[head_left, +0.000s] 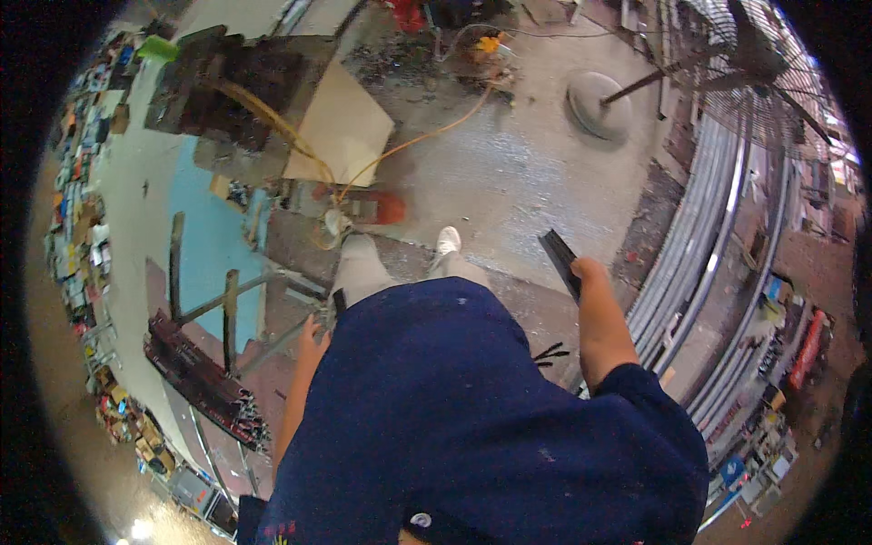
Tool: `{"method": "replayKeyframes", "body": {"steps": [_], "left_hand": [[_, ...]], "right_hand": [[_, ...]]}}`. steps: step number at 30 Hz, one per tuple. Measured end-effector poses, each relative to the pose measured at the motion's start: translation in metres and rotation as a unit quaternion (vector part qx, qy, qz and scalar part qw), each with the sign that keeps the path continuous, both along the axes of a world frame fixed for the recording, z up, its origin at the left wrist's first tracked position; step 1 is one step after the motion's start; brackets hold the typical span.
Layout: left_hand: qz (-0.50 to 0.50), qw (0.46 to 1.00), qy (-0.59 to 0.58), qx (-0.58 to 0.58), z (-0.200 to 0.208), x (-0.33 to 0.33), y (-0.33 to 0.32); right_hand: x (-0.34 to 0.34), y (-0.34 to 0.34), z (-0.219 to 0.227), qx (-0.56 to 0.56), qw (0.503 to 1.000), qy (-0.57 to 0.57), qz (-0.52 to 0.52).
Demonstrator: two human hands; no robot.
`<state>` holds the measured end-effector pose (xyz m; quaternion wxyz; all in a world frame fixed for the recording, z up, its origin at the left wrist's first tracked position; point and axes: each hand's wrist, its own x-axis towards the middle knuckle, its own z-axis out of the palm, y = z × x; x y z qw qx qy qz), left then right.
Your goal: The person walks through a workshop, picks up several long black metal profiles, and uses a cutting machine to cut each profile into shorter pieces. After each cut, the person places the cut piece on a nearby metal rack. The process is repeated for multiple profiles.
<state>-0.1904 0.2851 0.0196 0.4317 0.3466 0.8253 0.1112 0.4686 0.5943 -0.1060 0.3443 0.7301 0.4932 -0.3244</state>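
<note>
Currently, right hand (590, 272): clamped on a long black flat-sided bar (557, 256), jutting ahead of the fist.
Left hand (314, 341): low at the person's side; grip unclear, cannot tell.
Long silver pipes (677, 227): right of the bar's grip.

The shiny grey floor (536, 186) bears 1 round fan base (592, 102) — plus an orange cord (436, 133) curving across it.

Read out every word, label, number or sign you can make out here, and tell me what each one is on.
No text here can be read.
Navy shirt: small red and yellow marks near its lower left, too blurred to read.
Dark bar in the right hand: no readable lettering.
Goods along the left: too small to read any labels.
</note>
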Motion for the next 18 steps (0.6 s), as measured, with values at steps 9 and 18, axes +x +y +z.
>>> {"method": "replayKeyframes", "body": {"steps": [9,18], "left_hand": [[-0.068,0.996,0.034,-0.045,0.04,-0.001,0.082],[-0.104,0.994,-0.022,-0.019,0.026,0.005,0.097]], "right_hand": [[-0.024,-0.101,0.008,-0.073,0.997,-0.033,0.0],[-0.005,-0.19,-0.039,-0.151,0.985,0.026,-0.077]]}}
